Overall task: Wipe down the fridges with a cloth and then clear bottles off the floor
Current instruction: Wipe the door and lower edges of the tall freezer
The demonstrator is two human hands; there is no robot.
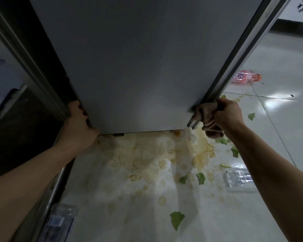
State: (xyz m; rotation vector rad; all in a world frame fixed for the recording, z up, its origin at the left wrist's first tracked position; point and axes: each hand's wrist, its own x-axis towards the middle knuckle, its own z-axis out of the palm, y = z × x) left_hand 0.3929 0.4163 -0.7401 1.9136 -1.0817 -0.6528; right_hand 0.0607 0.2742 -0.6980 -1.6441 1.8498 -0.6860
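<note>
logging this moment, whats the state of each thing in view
fridge door: gripped at both lower corners
cloth: bunched in right hand, against door edge
left hand: holds door's lower left corner
red bottle: lying on floor
clear bottles: lying on floor
floor: stained, leaf scraps scattered

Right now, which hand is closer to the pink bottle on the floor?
Right. The right hand grips the cloth just below-left of the pink bottle; the left hand is across the fridge.

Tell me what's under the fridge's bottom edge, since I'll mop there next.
A yellowish spill spreads on the floor from under the fridge, with an orange bit at the edge. Further underneath is hidden.
</note>
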